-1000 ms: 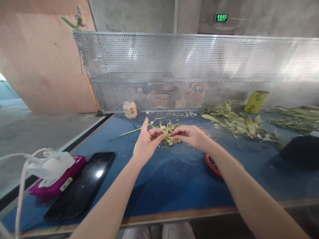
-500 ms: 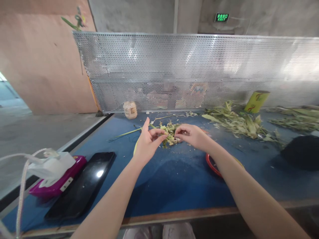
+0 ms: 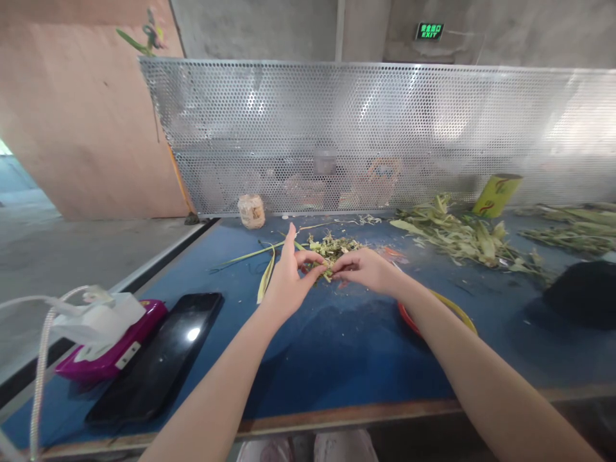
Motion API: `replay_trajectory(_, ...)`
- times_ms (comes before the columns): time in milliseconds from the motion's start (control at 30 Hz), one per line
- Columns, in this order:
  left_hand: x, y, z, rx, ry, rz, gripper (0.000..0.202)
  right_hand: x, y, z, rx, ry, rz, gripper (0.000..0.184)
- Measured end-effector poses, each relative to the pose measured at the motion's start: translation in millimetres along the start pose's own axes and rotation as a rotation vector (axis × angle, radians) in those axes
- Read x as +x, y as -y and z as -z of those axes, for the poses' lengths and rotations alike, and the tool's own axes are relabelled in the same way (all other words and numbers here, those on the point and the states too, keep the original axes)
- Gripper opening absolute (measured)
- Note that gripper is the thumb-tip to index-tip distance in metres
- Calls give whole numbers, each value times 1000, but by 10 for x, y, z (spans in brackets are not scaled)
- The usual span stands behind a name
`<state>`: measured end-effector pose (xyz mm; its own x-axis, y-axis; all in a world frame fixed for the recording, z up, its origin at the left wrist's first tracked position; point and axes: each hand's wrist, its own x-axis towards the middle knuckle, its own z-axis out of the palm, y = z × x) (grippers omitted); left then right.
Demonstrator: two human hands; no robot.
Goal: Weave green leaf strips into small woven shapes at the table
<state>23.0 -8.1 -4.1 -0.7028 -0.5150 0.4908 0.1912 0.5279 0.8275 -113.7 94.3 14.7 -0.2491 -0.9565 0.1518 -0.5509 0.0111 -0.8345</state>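
My left hand [image 3: 289, 282] and my right hand [image 3: 363, 269] meet fingertip to fingertip over the blue table [image 3: 337, 346]. Both pinch a small green plant piece [image 3: 328, 273] at the near edge of a little heap of green-yellow plant scraps [image 3: 334, 247]. The left index finger points up while thumb and other fingers pinch. The right fingers are curled onto the same piece. A long pale leaf strip [image 3: 264, 282] lies just left of my left hand.
A black phone [image 3: 161, 353] and a purple tissue pack [image 3: 103, 350] lie at the near left, with a white cable [image 3: 41, 372]. A red-and-yellow rimmed dish [image 3: 447, 308] sits under my right forearm. Leaf piles [image 3: 462, 237] lie right; a perforated metal screen [image 3: 385, 135] backs the table.
Both hands have drawn closer together and slightly nearer to me, fingertips now touching on the piece. The view has shifted a little.
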Motion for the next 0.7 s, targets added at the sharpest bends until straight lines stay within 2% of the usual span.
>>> replay_trajectory(100,-8,-3,5,91,-1,-37,86,4,-40,29,4,-51,-21,15)
replay_trajectory(200,-8,-30,15,133,-36,-46,84,3,-67,31,12,-40,0,16)
replay_trajectory(333,3,-46,31,53,-92,26,86,11,-80,14,33,-61,72,20)
replay_trajectory(467,17,-25,41,-29,-135,91,86,20,-101,19,66,-147,134,19)
replay_trajectory(567,30,-7,45,-70,-165,96,86,10,-99,26,76,-182,177,22)
replay_trajectory(700,37,0,53,-81,-194,67,83,-10,-62,-10,13,-166,199,32)
